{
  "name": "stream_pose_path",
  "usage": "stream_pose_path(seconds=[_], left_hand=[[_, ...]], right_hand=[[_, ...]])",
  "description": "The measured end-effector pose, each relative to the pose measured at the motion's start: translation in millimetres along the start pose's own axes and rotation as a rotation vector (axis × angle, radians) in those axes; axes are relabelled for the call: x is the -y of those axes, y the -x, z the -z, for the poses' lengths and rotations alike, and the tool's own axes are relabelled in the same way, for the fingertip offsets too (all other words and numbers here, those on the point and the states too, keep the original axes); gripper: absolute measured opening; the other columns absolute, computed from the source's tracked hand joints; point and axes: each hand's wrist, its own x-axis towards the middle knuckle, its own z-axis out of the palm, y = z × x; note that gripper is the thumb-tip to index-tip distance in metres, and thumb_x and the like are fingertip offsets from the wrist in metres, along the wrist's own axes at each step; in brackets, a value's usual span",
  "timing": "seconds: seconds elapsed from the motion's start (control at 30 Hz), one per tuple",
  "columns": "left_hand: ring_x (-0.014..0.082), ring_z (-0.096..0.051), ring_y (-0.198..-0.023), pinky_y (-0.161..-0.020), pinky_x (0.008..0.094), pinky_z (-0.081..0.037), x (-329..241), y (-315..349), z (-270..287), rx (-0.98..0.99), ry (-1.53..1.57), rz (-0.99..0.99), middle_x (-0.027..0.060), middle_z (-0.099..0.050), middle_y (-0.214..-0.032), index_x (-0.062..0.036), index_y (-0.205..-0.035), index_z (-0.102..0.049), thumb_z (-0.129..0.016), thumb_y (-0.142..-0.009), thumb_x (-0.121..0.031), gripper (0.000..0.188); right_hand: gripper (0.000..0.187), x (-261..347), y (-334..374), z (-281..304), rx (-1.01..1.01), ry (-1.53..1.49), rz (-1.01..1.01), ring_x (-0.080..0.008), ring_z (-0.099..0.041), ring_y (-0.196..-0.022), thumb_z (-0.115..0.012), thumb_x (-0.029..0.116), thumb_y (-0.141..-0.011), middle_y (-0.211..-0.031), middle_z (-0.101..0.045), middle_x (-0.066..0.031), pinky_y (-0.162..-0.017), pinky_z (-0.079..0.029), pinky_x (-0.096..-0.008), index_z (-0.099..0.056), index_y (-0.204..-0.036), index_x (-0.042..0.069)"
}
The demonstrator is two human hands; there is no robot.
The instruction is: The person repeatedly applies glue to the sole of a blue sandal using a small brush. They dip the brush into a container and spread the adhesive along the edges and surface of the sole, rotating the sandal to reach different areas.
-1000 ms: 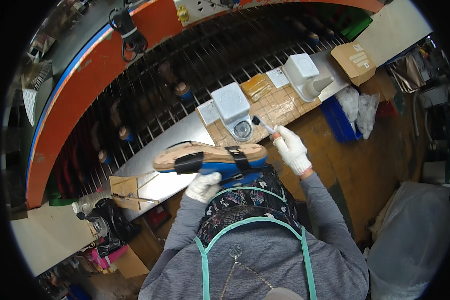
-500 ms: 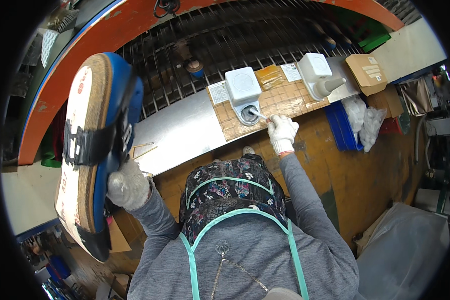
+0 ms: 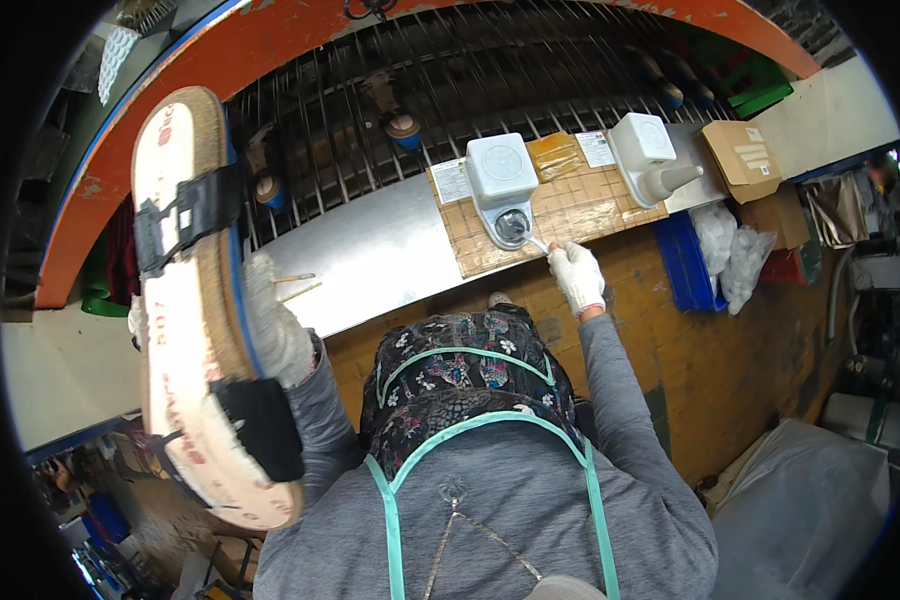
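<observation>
My left hand (image 3: 278, 335), in a white knit glove, grips a sandal on a blue last (image 3: 185, 330). The sandal's pale underside faces me, with a tan fibrous edge and black straps folded over it. Most of that hand's fingers are hidden behind the sandal. My gloved right hand (image 3: 578, 278) is closed on the end of a thin brush (image 3: 537, 244). The brush tip reaches the round cup (image 3: 511, 226) at the front of a white bottle-fed pot (image 3: 500, 175). Whitish residue coats the cup.
A second white pot (image 3: 642, 140) with a grey cone stands to the right on the cardboard-covered bench (image 3: 580, 215). Two thin sticks (image 3: 295, 285) lie on the metal ledge. Beyond runs a rod conveyor (image 3: 350, 150) carrying several shoes. A blue crate (image 3: 685, 265) sits at right.
The sandal has turned so its underside faces me more fully. My right hand has drawn back slightly, and the brush tip has moved from inside the cup to its near rim.
</observation>
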Motion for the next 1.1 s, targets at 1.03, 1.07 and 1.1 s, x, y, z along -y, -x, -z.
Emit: stream_pose_path(seconds=[1.03, 1.07, 1.1], left_hand=[[0.0391, -0.061, -0.118, -0.098, 0.0617, -0.048, -11, 11, -103, 0.649, -0.184, -0.925, 0.0125, -0.062, -0.122, -0.0199, -0.1, -0.063, -0.077, -0.062, -0.011, 0.041], [0.0391, -0.061, -0.118, -0.098, 0.0615, -0.048, -11, 11, -102, 0.656, -0.188, -0.932, 0.0124, -0.062, -0.122, -0.0201, -0.1, -0.063, -0.077, -0.062, -0.011, 0.042], [0.0391, -0.061, -0.117, -0.096, 0.0611, -0.049, -12, 10, -102, 0.655, -0.186, -0.942, 0.0122, -0.062, -0.121, -0.02, -0.101, -0.063, -0.078, -0.061, -0.011, 0.044]], right_hand=[[0.013, 211, 86, 59, -0.151, -0.541, 0.738, -0.0106, -0.057, -0.081, -0.074, 0.004, -0.087, -0.095, -0.063, -0.005, -0.069, -0.046, -0.0243, -0.074, -0.098, -0.003], [0.013, 214, 81, 61, -0.184, -0.52, 0.756, -0.0104, -0.057, -0.08, -0.074, 0.004, -0.087, -0.095, -0.062, -0.0048, -0.068, -0.046, -0.0244, -0.074, -0.098, -0.003], [0.012, 217, 76, 63, -0.214, -0.504, 0.805, -0.009, -0.056, -0.077, -0.074, 0.004, -0.087, -0.094, -0.062, -0.0041, -0.065, -0.044, -0.023, -0.074, -0.097, -0.003]])
